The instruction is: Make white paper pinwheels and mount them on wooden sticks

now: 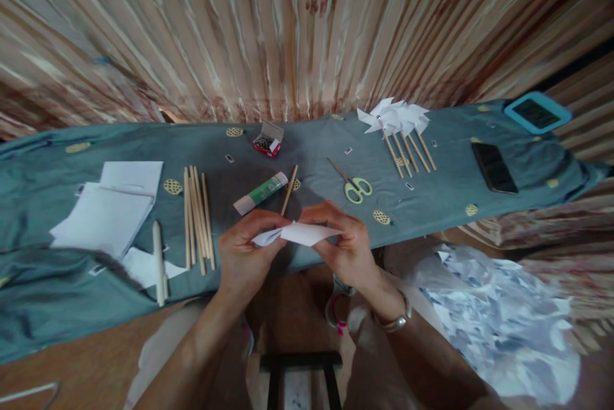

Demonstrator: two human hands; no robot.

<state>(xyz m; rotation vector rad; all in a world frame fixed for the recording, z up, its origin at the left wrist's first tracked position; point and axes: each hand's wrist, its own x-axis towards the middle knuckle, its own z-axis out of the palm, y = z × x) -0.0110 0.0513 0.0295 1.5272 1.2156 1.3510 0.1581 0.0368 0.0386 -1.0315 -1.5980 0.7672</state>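
Observation:
A folded white paper pinwheel [307, 233] is held between both hands over the front edge of the cloth. My left hand [247, 253] pinches its left side, and my right hand [346, 245] pinches the right side; both are closed. Just behind the paper, a wooden stick [290, 189] points away from me; its near end is hidden by the fingers and paper. A green and white glue stick [261, 193] lies close to my left hand. Beyond my right hand are green-handled scissors [352, 186], and a small red box [268, 140] of dark pins stands open farther back.
Left on the cloth [215, 148] are stacked white paper sheets [108, 218], a pale cutter [158, 263] and several wooden sticks [197, 218]. Finished pinwheels [396, 119], a phone [494, 168] and a blue-framed device [538, 112] lie right. A bag of paper pieces [499, 320] sits below.

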